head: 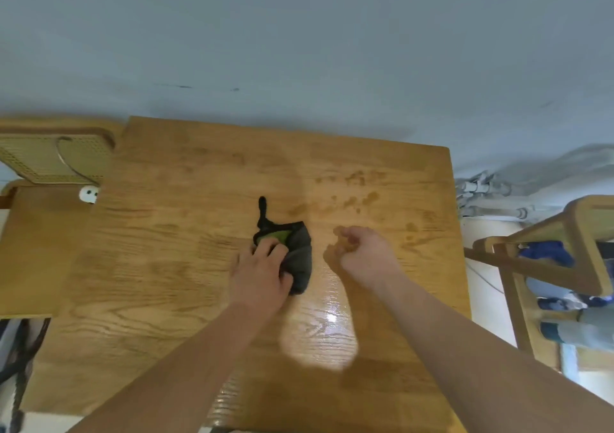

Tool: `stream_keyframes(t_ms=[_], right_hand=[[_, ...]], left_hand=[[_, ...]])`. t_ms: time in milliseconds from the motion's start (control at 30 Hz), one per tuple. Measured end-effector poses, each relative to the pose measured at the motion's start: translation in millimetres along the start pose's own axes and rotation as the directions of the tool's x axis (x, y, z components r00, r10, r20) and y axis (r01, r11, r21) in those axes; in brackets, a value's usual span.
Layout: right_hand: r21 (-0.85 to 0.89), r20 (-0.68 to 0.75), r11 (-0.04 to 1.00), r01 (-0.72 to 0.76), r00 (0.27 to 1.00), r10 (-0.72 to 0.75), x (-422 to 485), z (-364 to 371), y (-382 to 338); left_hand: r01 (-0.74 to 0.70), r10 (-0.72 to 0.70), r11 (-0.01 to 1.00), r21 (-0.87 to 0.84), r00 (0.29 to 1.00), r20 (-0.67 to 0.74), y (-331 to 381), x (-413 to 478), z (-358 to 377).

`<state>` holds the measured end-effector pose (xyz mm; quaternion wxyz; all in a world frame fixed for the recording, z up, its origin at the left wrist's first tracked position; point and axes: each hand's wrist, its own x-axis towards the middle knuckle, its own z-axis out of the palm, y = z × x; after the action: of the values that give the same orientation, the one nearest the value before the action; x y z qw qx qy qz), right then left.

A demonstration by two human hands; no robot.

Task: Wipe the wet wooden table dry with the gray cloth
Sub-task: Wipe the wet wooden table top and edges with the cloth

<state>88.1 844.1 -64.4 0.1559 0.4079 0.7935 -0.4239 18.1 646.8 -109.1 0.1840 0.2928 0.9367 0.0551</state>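
Both bare forearms reach in from the near edge of the wooden table (159,266), the left from 7 o'clock and the right from 5 o'clock. Between them, near the 6 o'clock edge, a bright patch of glare (329,318) lies on the glossy wood.

At about the middle of the table the left hand (262,266) rests on the gray cloth (300,256). Its fingers curl over the cloth's left part and the thumb presses into its near side, so the hand grips it against the wood. The cloth is bunched into a dark lump, with a green patch (279,235) showing just past the fingertips. A black strap (262,210) trails from it toward 12 o'clock, flat on the table.

At 3 o'clock from the cloth, and apart from it, is the right hand (362,250). Its fingers are curled in toward the palm, and nothing shows in them. Whether it touches the wood cannot be told.

Beyond the right hand, toward 1 o'clock, dark wet spots (352,196) are scattered on the table.

At 9 to 10 o'clock a chair (56,156) with a woven seat stands against the table's left side. At 3 o'clock a wooden frame (584,243) stands off the right edge, with white pipes (481,193) beyond it. A pale blue-gray wall (299,34) rises at 12 o'clock.
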Motion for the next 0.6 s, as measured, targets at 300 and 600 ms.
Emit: stream_keyframes(t_ms=[300, 600], right_hand=[[-0.339, -0.142, 0.93, 0.144, 0.969, -0.202, -3.5, 25.7, -14.9], [-0.669, 0.268, 0.586, 0.457, 0.884, -0.384, 1.2, 87.6, -6.9]], left_hand=[[-0.13, 0.239, 0.8, -0.586, 0.964, 0.113, -27.9, 35.4, -29.8], [0.023, -0.083, 0.986, 0.163, 0.925, 0.371, -105.5, 80.9, -71.7]])
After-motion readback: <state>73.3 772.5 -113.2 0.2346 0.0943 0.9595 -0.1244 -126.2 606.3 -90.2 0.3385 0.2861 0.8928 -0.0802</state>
